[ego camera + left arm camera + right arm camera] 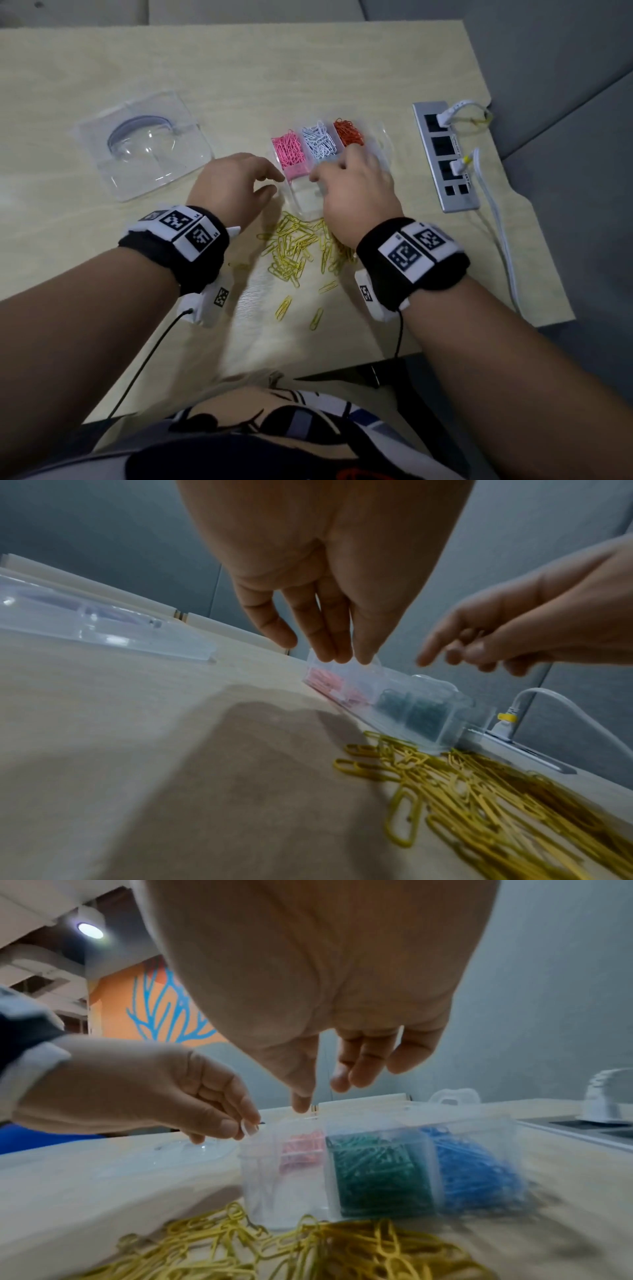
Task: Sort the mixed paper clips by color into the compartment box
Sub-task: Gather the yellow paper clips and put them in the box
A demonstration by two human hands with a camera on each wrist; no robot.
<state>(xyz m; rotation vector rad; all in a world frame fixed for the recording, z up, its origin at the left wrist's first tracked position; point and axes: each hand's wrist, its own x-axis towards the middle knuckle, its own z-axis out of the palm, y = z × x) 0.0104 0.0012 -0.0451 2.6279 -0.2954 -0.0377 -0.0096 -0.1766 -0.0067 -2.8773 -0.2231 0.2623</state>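
A clear compartment box (306, 200) stands mid-table. Its back row holds pink clips (291, 150), white clips (320, 140) and orange clips (349, 132). The front row has green clips (377, 1172), blue clips (472, 1172) and an empty left cell (274, 1177). Loose yellow clips (294, 246) lie in a pile just in front of the box. My left hand (274, 185) touches the box's left rim with its fingertips (342, 653). My right hand (342, 178) hovers over the front cells, fingers hanging loosely (363, 1069), with nothing visible in them.
A clear plastic lid (144, 147) lies at the left. A grey power strip (445, 157) with white plugs and a cable (496, 222) sits at the right, near the table's notched right edge. A few stray yellow clips (284, 308) lie nearer me.
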